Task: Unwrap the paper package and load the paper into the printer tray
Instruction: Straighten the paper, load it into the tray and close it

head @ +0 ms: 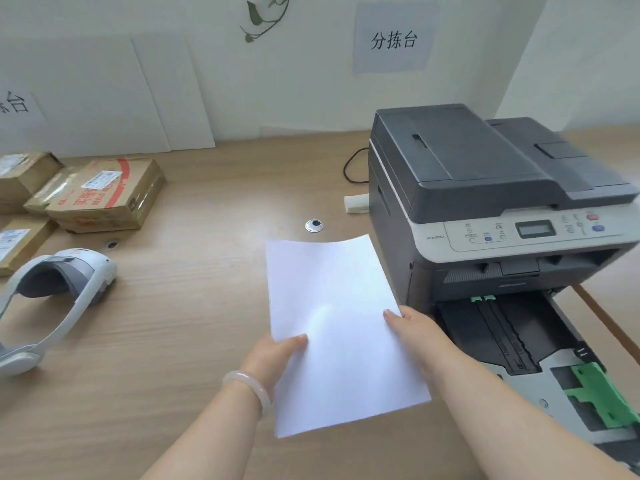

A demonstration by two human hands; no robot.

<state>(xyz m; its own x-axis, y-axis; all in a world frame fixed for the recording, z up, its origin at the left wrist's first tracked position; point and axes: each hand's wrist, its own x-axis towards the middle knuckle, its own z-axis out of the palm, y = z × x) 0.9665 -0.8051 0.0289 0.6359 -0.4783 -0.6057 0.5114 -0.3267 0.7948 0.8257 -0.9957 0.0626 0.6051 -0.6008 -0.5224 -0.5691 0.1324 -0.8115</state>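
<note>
We hold the paper point(341, 327) in both hands, above the bench point(194, 306) and just left of the printer tray point(512, 344). Our left hand point(277, 358) pinches the left edge, thumb on top and fingers closed beneath; our right hand point(412, 327) grips the right edge the same way. Holding the 2 long edges keeps the sheets flat and square, which we judge suits sliding them into the tray. The far end curls up slightly, being unsupported.

The tray is pulled out of the printer point(485, 202) and looks empty, so loading is not yet done. We cannot tell how many sheets we hold. No wrapper shows.

We count 1 printer, 1 tray, 2 green guides point(602, 396), 4 cardboard parcels point(104, 195) and 1 white headset point(62, 289).
</note>
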